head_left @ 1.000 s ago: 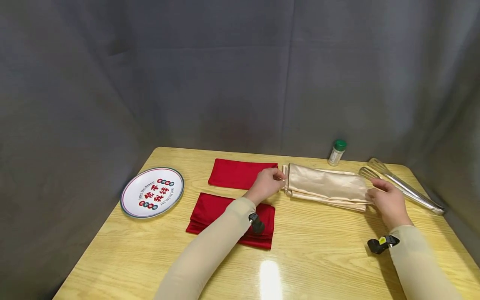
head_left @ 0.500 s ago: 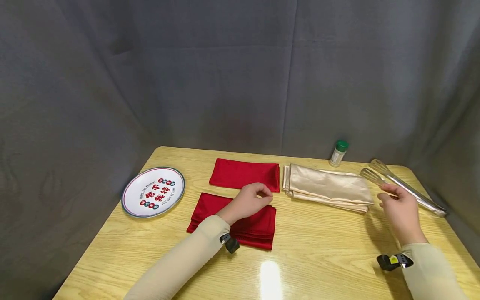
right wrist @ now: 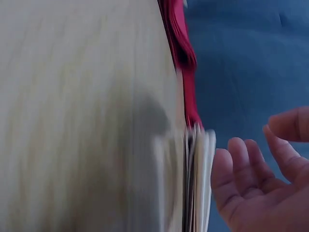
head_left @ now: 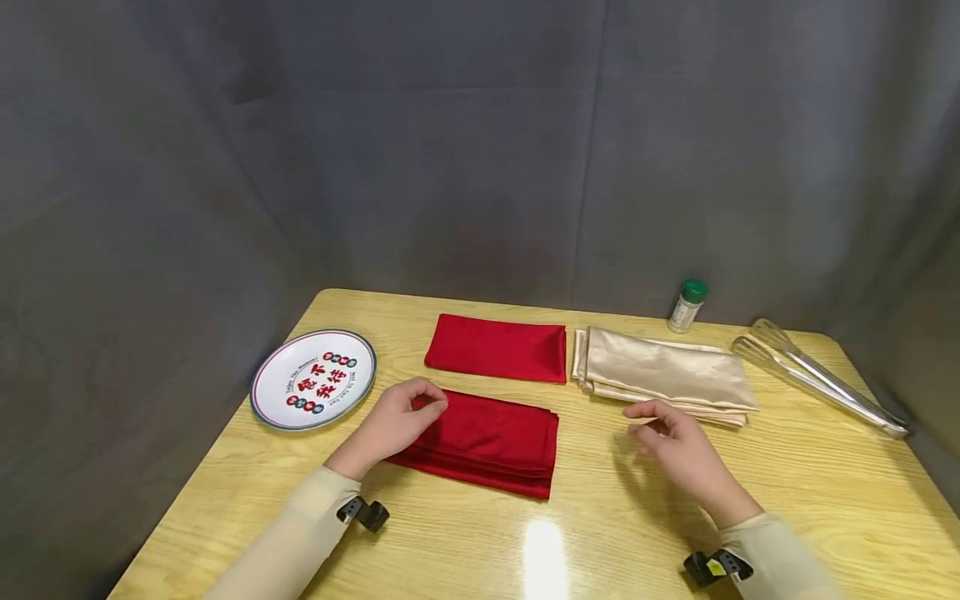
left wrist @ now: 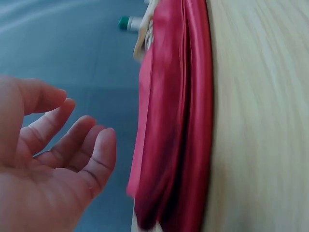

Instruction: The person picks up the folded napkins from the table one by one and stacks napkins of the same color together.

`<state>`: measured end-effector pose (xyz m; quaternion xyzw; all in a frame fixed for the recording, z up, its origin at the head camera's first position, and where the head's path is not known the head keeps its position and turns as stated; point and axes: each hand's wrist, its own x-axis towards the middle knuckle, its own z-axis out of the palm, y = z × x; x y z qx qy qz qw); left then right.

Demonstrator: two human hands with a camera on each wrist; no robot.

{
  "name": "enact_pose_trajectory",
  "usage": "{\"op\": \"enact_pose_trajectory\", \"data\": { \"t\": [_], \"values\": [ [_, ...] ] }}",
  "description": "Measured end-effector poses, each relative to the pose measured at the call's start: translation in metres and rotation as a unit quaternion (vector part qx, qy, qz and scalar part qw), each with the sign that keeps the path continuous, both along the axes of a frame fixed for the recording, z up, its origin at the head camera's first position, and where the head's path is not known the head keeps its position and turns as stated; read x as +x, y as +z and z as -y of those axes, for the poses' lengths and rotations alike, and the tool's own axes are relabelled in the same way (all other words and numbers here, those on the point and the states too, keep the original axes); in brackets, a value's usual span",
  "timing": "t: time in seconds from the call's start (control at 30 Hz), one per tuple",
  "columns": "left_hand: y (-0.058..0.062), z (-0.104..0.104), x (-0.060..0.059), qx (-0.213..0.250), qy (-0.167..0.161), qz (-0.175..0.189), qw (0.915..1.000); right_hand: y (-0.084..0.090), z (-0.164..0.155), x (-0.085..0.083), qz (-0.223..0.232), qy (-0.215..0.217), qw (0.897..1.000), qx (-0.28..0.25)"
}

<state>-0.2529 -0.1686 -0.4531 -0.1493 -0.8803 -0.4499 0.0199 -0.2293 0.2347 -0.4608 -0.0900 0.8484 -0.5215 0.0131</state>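
My left hand (head_left: 393, 421) hovers over the left end of the nearer folded red satin cloth (head_left: 487, 437), fingers loosely bent with nothing between them. In the left wrist view the layered folds of that red cloth (left wrist: 169, 111) show beside the relaxed fingers. My right hand (head_left: 678, 450) is in the air just in front of the folded beige satin cloth (head_left: 667, 367), its fingers loosely curved and holding nothing. The right wrist view shows the stacked edges of the beige cloth (right wrist: 190, 179) near the fingertips. A second folded red cloth (head_left: 495, 346) lies flat behind the nearer one.
A white plate (head_left: 300, 392) with red characters stands at the table's left edge. A green-capped shaker bottle (head_left: 686, 307) is at the back, and metal tongs (head_left: 825, 383) lie at the right. A grey curtain (head_left: 450, 167) hangs behind the wooden table (head_left: 600, 533).
My left hand has left the beige cloth's left end and moved left and nearer to the red cloth. My right hand has come off its right end and moved left, toward me.
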Motion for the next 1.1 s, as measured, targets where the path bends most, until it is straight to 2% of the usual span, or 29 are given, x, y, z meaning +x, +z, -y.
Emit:
{"op": "enact_pose_trajectory", "data": {
  "t": [0.17,0.27,0.33,0.4,0.5,0.57,0.8,0.97,1.1],
  "values": [
    [-0.004,0.030,0.003,0.020,0.038,0.023,0.9988,-0.002,0.026,0.005,0.010,0.059,0.998,0.021],
    [-0.009,0.041,0.002,0.026,0.053,0.026,0.9979,-0.004,0.039,0.007,-0.016,0.080,0.993,0.088],
    [-0.012,0.046,0.001,0.017,0.059,0.020,0.9979,-0.006,0.047,0.009,-0.047,0.087,0.983,0.154],
    [-0.014,0.049,0.000,-0.001,0.062,0.012,0.9980,-0.007,0.056,0.011,-0.085,0.090,0.968,0.217],
    [-0.017,0.053,0.000,-0.030,0.066,0.006,0.9974,-0.006,0.067,0.013,-0.121,0.096,0.949,0.276],
    [-0.018,0.054,-0.001,-0.053,0.062,0.012,0.9966,-0.005,0.074,0.013,-0.126,0.100,0.943,0.291],
    [-0.014,0.052,-0.001,-0.128,0.036,0.048,0.9900,-0.003,0.092,0.007,-0.094,0.096,0.930,0.343],
    [-0.008,0.047,-0.006,-0.131,0.039,0.072,0.9881,-0.003,0.102,0.003,-0.095,0.088,0.920,0.370],
    [-0.008,0.044,-0.009,-0.121,0.041,0.097,0.9871,-0.005,0.111,-0.003,-0.085,0.091,0.913,0.387]
  ]
}}
